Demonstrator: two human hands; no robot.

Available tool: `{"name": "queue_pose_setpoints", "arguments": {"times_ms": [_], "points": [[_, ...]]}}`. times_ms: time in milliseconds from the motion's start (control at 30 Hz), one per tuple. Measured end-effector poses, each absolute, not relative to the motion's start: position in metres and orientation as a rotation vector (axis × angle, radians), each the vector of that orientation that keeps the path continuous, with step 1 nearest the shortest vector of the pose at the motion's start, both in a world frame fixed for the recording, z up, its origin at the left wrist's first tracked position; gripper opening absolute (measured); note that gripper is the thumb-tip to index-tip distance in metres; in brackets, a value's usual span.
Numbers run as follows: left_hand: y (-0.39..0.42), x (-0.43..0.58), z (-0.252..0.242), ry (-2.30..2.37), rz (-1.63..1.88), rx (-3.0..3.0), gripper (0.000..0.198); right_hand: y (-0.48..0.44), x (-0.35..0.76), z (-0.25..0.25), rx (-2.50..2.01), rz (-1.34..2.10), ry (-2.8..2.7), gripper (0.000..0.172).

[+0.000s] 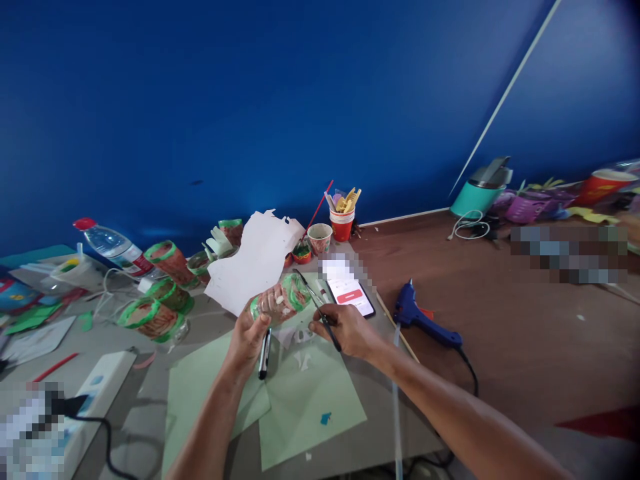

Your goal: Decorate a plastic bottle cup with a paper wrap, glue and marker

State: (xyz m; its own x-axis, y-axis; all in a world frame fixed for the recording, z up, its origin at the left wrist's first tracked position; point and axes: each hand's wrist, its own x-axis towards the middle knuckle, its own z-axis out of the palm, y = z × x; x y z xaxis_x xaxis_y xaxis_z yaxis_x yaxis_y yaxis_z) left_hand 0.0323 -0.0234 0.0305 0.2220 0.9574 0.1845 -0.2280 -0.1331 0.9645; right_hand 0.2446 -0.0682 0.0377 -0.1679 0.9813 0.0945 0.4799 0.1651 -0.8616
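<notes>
My left hand (250, 337) is closed around a clear plastic cup (280, 301) coated with brown and green clay, with small white pieces on its side. The cup lies tipped sideways above the pale green paper. Dark slim tweezers (327, 323) are pinched in my right hand (345, 327), their tips beside the cup's green rim. Below my left hand, a black and silver pen-like tool (265, 353) rests on the green paper (313, 427). White paper scraps (302, 360) and a small blue scrap (326, 419) lie on that paper.
A lit phone (350, 297) and a blue glue gun (425, 317) lie to the right. Behind are torn white paper (260, 257) and a red cup (342, 228) of plastic cutlery. Several clay-covered cups (153, 320), a water bottle (117, 248) and a power strip (97, 400) occupy the left.
</notes>
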Motion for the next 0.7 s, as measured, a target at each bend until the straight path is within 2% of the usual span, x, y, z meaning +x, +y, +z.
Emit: {"name": "queue_pose_setpoints", "arguments": {"times_ms": [700], "points": [[-0.026,0.029,0.031,0.844,1.124,1.225,0.055,-0.07,0.242,0.041,-1.485,0.776,-1.762,0.021]]}}
